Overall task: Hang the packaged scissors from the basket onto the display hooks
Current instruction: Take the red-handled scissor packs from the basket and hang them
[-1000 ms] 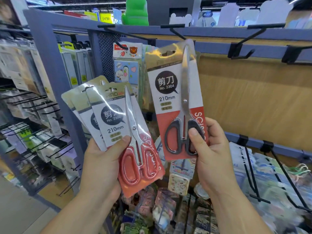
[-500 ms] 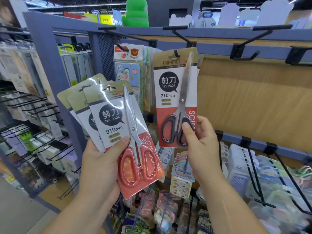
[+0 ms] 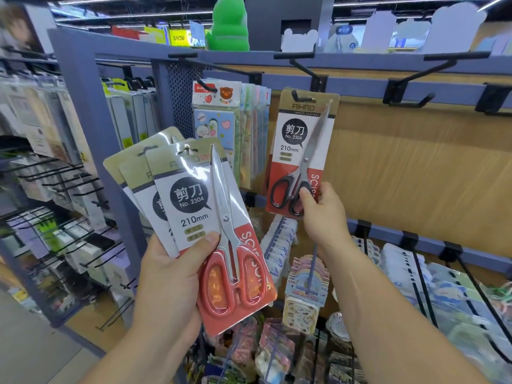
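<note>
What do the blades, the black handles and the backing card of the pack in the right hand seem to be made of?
On this pack: blades, probably steel, bright silver with a sheen. Black handles, likely plastic: smooth, moulded, slightly glossy. Backing card, seemingly printed cardboard: flat, with a dull gold header.

Retail shop — stationery aisle w/ display hooks, hanging carded packs.

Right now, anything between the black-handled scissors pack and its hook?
Nothing visible blocks it. The black-handled pack has its hang hole at the tip of the hook; the right hand pinches its bottom edge.
</note>
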The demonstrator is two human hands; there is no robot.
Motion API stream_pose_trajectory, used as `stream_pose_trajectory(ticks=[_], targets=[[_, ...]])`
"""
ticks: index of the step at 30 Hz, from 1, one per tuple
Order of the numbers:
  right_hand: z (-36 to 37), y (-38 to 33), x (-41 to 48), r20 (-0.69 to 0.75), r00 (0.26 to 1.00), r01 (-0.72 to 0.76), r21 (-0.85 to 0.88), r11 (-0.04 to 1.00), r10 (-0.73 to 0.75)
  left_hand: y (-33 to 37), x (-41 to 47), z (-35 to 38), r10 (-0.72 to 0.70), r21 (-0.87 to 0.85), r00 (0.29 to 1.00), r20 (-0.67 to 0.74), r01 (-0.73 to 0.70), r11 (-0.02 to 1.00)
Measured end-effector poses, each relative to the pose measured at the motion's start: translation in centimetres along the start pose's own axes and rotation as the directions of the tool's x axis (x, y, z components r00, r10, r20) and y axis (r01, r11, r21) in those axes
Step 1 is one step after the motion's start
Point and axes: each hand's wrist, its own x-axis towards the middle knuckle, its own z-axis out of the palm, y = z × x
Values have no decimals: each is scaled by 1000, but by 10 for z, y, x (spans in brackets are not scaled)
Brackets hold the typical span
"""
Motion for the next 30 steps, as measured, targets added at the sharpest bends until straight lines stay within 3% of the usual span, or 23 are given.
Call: stream_pose_trajectory(ticks=[3, 6, 8, 10, 13, 15, 26, 30], targets=[[0, 6, -5, -33, 999, -4, -71, 997, 2, 0, -1, 1, -14, 1, 1000, 18, 14, 1000], [-5, -2, -28, -107, 981, 142, -161, 977, -161, 0, 0, 4, -19, -4, 998, 52, 20, 1000], [-8, -17, -52, 22, 983, 184, -41, 982, -183, -1, 2, 5, -24, -8, 998, 65, 24, 1000], [-12, -30, -77, 265, 951, 137, 102, 985, -160, -3, 3, 8, -25, -25, 997, 71, 27, 999], [-11, -36, -103, 476, 869, 103, 96, 990, -137, -6, 1, 15, -33, -67, 995, 93, 39, 997], [-7, -32, -111, 467, 875, 94, 95, 991, -127, -8, -1, 19, -44, -85, 992, 116, 54, 995], [-5, -12, -121, 286, 957, -76, 432, 899, -57, -13, -9, 26, -161, -91, 981, 106, 170, 981], [-7, -9, -122, 299, 953, -107, 479, 871, -47, -14, -12, 27, -189, -117, 978, 90, 198, 973]])
